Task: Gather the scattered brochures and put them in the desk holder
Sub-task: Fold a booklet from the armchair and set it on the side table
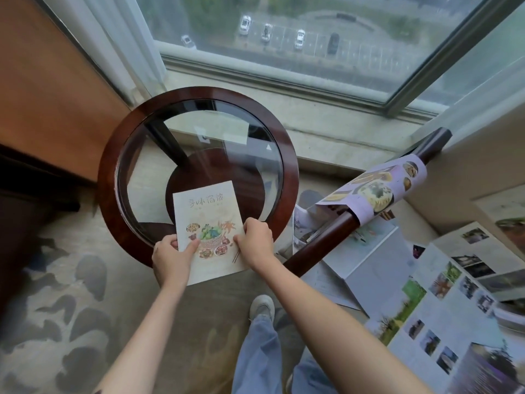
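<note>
A cream brochure (206,214) with a food drawing and brown lettering lies on the near edge of a round glass-topped table (287,163) and overhangs it toward me. My left hand (173,255) grips its lower left edge, thumb on the cover. My right hand (254,241) pinches its right edge with curled fingers. A lilac brochure (380,187) with food photos drapes over a dark wooden armrest (326,234). Several more open brochures (443,297) with landscape photos lie scattered on the seat at the right. No desk holder is in view.
A window (284,38) and its ledge run behind the table. A curtain (119,44) hangs at the left beside a wooden panel (48,89). Patterned carpet (65,294) covers the floor, and my legs and one shoe (262,307) stand below the table.
</note>
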The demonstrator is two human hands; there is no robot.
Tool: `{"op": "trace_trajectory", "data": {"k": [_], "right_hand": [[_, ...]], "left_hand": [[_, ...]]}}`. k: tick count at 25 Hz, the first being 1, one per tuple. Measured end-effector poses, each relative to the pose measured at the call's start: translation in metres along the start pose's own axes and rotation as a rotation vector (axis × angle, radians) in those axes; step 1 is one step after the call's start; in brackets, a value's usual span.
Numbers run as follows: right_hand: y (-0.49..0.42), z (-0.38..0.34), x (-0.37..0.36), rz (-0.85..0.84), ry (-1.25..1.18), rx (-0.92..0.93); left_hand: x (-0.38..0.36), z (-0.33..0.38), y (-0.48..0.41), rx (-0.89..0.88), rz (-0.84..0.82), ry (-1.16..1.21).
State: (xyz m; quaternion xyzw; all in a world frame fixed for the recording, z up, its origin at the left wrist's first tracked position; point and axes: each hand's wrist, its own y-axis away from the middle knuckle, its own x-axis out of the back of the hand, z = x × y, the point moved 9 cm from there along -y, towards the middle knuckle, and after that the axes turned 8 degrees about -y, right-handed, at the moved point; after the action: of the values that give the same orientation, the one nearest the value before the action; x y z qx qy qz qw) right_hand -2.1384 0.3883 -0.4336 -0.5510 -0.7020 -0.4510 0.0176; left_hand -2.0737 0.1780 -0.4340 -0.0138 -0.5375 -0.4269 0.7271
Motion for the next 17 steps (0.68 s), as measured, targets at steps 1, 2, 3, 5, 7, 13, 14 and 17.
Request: {"op": "trace_trajectory", "data": {"k": [1,2,3,5,7,13,14,17], "right_hand": [[-0.002,0.001,-0.003,-0.018,0.003,-0.009],[-0.004,0.001,-0.006,-0.052,0.007,-0.023],[-0.005,0.0,-0.008,-0.094,0.005,-0.037],[-0.003,-0.006,-0.002,-0.144,-0.056,-0.037],[0.002,-0.017,0.026,-0.107,-0.174,0.029],[0.028,0.014,0.182,0.197,-0.533,0.191],[0.035,0.041,0.21,0.287,-0.571,0.155],[0.067,0.153,0.265,0.546,-0.58,-0.062]], "left_hand": [[-0.002,0.0,-0.001,-0.003,-0.011,-0.032],[-0.002,0.002,-0.002,-0.007,-0.019,-0.076],[-0.001,0.004,-0.003,-0.01,-0.022,-0.131],[0.005,0.019,-0.005,-0.03,-0.004,-0.233],[0.01,0.053,0.001,-0.119,0.034,-0.224],[-0.042,0.232,0.118,-0.736,-0.18,0.108],[-0.058,0.251,0.148,-0.823,-0.233,0.136],[-0.127,0.265,0.235,-0.995,-0.427,0.08]]}}
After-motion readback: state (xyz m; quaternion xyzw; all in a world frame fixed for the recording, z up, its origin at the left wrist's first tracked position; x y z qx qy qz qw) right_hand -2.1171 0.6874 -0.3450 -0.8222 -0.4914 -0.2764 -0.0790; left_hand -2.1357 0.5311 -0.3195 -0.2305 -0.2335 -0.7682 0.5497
